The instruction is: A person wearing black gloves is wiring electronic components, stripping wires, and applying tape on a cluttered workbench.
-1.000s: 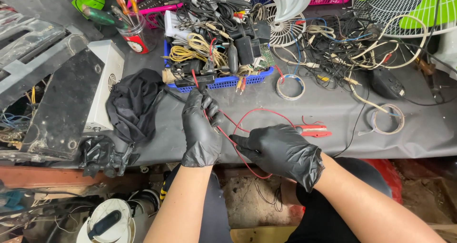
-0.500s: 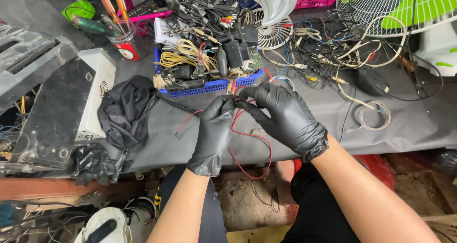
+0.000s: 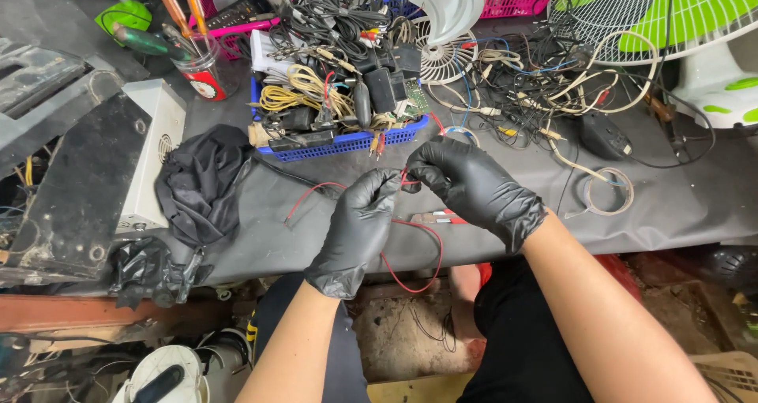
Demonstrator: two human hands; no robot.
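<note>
Both my hands wear black gloves and meet above the grey bench top (image 3: 679, 206). My left hand (image 3: 357, 229) and my right hand (image 3: 472, 187) pinch a thin red wire (image 3: 430, 245) between their fingertips, right in front of the blue basket (image 3: 347, 141). One end of the wire trails left across the bench, and a loop hangs below my hands over the bench edge. A red-handled tool (image 3: 436, 218) lies on the bench just under my right hand, mostly hidden.
The blue basket holds tangled cables and adapters. A black cloth (image 3: 204, 180) lies at left beside a white box (image 3: 150, 154). A cup of screwdrivers (image 3: 199, 65) stands behind. Loose wires, a cable coil (image 3: 606, 190) and a green-bladed fan (image 3: 671, 16) fill the right.
My hands stay together on the red wire in front of the blue basket; a second ago they were lower, with the right hand lying over the wire beside the red-handled tool.
</note>
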